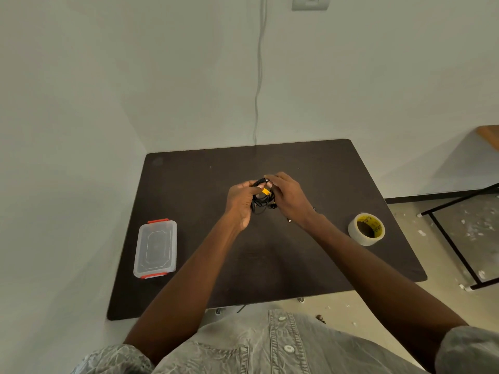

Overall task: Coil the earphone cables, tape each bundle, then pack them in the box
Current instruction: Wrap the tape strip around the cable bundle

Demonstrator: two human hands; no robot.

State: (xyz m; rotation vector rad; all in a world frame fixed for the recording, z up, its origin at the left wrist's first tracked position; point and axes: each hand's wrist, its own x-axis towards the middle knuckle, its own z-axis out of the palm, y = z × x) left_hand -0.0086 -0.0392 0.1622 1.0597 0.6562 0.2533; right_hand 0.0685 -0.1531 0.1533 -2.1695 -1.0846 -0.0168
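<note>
A dark brown counter (270, 252) fills the corner of a pale-walled room and carries everything the job needs. At its left edge lies a clear plastic box (156, 248) with red clips, its lid on, set well apart from the hands, probably parked there until a bundle is ready to go in. At the right sits a roll of tape (366, 229), clear tape on a yellow-printed core, lying flat and within easy reach of the right arm, which suits the taping step that seems to be in progress.

Above the middle of the counter the person holds a coiled earphone cable (261, 203) between both hands. The left hand (241, 202) grips one side of the coil with curled fingers, likely to keep the loops from springing apart. The right hand (287, 197) pinches the top of the bundle, where a small yellow patch (266, 190) shows; it could be a strip of tape or a tag, too small to tell.

The cable is thin and black, gathered into several loose loops that hang below the fingers. A small dark piece lies on the counter just under the right wrist, mostly hidden.
</note>
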